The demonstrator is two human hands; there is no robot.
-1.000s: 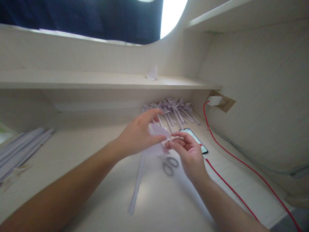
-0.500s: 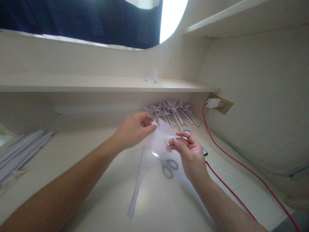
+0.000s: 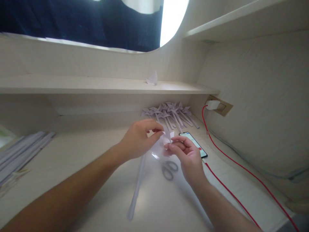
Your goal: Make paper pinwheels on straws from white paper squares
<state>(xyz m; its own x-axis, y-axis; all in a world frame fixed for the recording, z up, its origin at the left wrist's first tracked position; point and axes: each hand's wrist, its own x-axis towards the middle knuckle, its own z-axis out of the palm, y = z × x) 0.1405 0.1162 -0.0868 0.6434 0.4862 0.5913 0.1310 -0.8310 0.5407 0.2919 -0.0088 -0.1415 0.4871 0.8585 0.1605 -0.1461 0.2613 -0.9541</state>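
Note:
Between my hands is a small piece of folded white paper (image 3: 167, 136), its far corners sticking up. My left hand (image 3: 142, 137) pinches its left side between thumb and fingers. From the right, my right hand (image 3: 184, 151) grips the paper's near edge with thumb and fingertips. Under the hands lie grey-handled scissors (image 3: 169, 170), blades pointing up and left, partly covered. A rolled white paper stick (image 3: 135, 196) rests on the desk left of the scissors, its far end reaching under the paper.
Several paper pinwheels on sticks (image 3: 171, 111) are heaped at the back. A phone (image 3: 195, 143) with a red cable (image 3: 229, 190) lies to the right. Several paper sticks (image 3: 24, 151) are stacked at the left. A folded paper piece (image 3: 152, 79) stands on the shelf (image 3: 96, 85).
My left hand has moved right and slightly down, closer to my right hand. The paper is now gathered between both hands, with less of it showing. More of the phone is uncovered.

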